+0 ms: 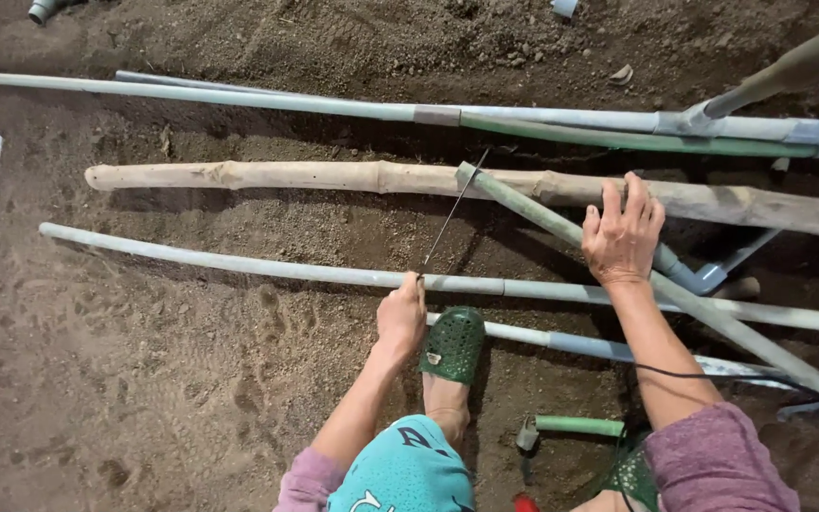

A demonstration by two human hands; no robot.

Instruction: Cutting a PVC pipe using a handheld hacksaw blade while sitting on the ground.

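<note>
A person crouches over bare soil (144,379), seen from above, with several long pipes lying across it.

The left hand (402,318) is closed around one end of a thin saw blade (452,213). The blade slants up and to the right from the fist, and its far tip meets the cut end of a green pipe (561,226). The fist rests against a pale pipe (239,266) that runs across the ground from left to right.

The right hand (621,237) lies flat on the green pipe with fingers spread and pointing away from the person, pressing down rather than gripping. The green pipe runs diagonally from its cut end, near the middle of the view, down towards the right edge.

Just beyond both hands lies a rough wooden pole (286,176), stretching across most of the view. Further away, near the top edge, more grey pipes (561,118) are joined end to end.

A foot in a green clog (454,344) stands on the soil just right of the left hand, its toe touching another pale pipe. A short green-handled tool (571,427) lies on the soil near the bottom edge, between the person's legs.
</note>
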